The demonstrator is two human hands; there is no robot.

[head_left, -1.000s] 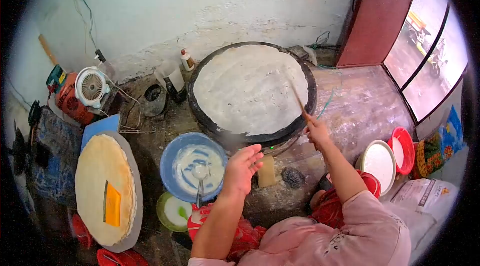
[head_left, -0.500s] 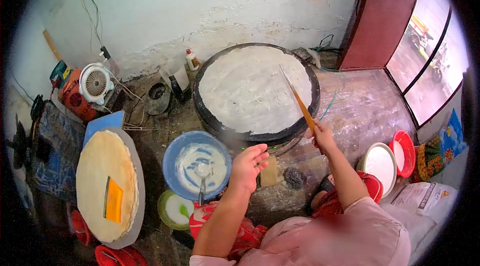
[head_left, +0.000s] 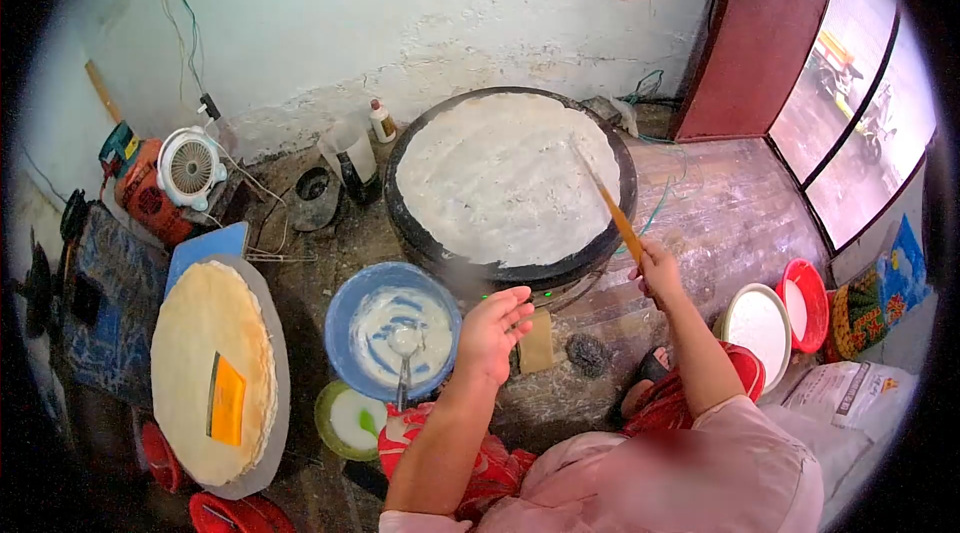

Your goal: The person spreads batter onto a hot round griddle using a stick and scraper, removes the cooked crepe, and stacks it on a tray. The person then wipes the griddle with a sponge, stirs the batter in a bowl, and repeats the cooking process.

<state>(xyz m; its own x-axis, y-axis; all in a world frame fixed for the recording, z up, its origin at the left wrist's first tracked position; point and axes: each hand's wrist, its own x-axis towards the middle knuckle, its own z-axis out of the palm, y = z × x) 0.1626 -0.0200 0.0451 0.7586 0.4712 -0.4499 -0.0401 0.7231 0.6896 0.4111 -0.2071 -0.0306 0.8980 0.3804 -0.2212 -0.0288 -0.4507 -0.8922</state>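
Note:
A round black griddle (head_left: 402, 208) carries a wide sheet of white batter (head_left: 500, 178). My right hand (head_left: 657, 271) is closed around the handle of a long, thin wooden spatula (head_left: 620, 218), whose pale tip lies over the right part of the batter. Palm up and fingers stretched, my left hand (head_left: 497, 328) holds nothing. It hovers between the griddle's front edge and a blue basin (head_left: 340, 318) of white batter, in which a metal ladle (head_left: 404, 373) rests.
At left, a stack of thin round pancakes (head_left: 195, 363) bears a yellow scraper (head_left: 228, 401). A green bowl (head_left: 330, 423) stands by the basin. To the right are a cream tub (head_left: 760, 333), a red basin (head_left: 815, 308) and sacks (head_left: 850, 398). A small fan (head_left: 192, 169) sits at the back left.
My right hand has shifted slightly right, and the spatula's tip has moved right and a little toward me across the batter. My left hand has stayed nearly where it was.

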